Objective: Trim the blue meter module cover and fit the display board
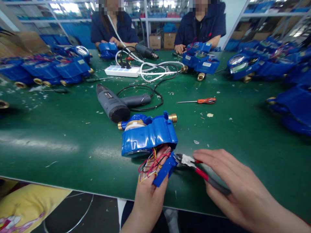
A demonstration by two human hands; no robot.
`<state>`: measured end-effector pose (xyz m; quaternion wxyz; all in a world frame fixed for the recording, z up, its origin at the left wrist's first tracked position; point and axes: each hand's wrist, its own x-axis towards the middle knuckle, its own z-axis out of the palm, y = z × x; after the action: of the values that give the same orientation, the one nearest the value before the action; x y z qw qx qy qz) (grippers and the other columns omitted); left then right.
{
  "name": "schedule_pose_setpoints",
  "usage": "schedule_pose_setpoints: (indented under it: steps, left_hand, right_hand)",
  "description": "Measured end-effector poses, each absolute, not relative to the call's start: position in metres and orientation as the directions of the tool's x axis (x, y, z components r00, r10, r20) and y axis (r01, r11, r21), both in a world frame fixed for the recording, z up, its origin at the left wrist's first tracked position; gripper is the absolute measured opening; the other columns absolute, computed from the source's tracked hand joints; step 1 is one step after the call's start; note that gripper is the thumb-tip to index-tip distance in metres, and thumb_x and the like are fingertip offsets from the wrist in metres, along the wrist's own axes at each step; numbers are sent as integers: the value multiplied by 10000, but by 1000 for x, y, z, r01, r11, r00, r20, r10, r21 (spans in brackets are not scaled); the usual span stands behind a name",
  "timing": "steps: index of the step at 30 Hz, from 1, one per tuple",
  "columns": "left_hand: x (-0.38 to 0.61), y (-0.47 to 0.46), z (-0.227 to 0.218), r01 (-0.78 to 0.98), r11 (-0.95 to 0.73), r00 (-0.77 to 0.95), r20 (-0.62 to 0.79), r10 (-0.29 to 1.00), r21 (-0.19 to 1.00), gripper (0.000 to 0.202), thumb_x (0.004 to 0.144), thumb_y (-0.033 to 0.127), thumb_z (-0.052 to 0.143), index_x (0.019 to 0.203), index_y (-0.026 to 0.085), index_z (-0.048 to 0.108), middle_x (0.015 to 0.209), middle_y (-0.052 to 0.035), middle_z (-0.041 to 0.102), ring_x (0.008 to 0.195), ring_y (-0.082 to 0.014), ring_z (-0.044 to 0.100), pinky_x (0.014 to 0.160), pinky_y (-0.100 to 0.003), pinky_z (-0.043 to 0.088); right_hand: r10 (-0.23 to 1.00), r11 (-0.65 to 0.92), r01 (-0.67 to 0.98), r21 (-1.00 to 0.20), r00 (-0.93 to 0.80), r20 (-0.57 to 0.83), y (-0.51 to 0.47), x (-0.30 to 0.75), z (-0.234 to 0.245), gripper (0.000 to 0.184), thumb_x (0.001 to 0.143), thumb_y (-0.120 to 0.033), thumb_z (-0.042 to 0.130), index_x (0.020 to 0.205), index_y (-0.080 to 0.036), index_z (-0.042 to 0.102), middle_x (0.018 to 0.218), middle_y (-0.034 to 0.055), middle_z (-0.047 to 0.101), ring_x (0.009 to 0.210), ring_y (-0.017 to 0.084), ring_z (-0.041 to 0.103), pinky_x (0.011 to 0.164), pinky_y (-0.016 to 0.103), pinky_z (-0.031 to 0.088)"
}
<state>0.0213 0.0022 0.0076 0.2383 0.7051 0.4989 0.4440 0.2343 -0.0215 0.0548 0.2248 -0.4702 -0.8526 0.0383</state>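
Note:
A blue water meter (148, 135) with brass end fittings lies on the green table (60, 145) right in front of me. Coloured wires (152, 162) run from it to a small blue plastic piece (165, 169), which my left hand (149, 191) grips from below. My right hand (233, 184) is closed round the red and black handles of a pair of cutters (194, 165). The cutter jaws touch the blue piece's right edge.
A grey electric screwdriver (114, 103) with a black cord lies behind the meter. An orange-handled screwdriver (201, 101) lies to the right, a white power strip (121, 70) farther back. Rows of blue meters (55, 69) line both sides. Two people sit opposite, handling meters.

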Motion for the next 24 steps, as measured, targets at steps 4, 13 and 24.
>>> schedule_pose_setpoints:
  steps: [4, 13, 24]
  left_hand:
    - [20, 3, 5, 540, -410, 124, 413, 902, 735, 287, 880, 162, 561, 1108, 116, 729, 1125, -130, 751, 1066, -231, 711, 968, -323, 544]
    - [21, 0, -6, 539, -474, 140, 480, 866, 697, 343, 874, 115, 565, 1199, 140, 672, 1200, -111, 725, 1128, -221, 680, 1015, -333, 517]
    - [20, 1, 0, 533, -554, 160, 567, 808, 640, 285, 865, 64, 544, 1105, 46, 698, 1122, -165, 749, 1124, -204, 680, 1024, -257, 480]
  right_hand:
    - [771, 601, 785, -149, -521, 366, -14, 234, 58, 415, 866, -81, 450, 1279, -100, 489, 1197, 97, 534, 1057, 200, 490, 923, 339, 395]
    - [689, 651, 756, 65, -626, 365, -8, 235, 74, 355, 901, -106, 477, 1252, -79, 528, 1126, 124, 567, 982, 264, 512, 820, 386, 398]
    - [645, 662, 722, 200, -685, 338, -2, 232, 81, 267, 942, -103, 413, 1152, -72, 575, 978, 111, 628, 851, 246, 521, 681, 353, 450]
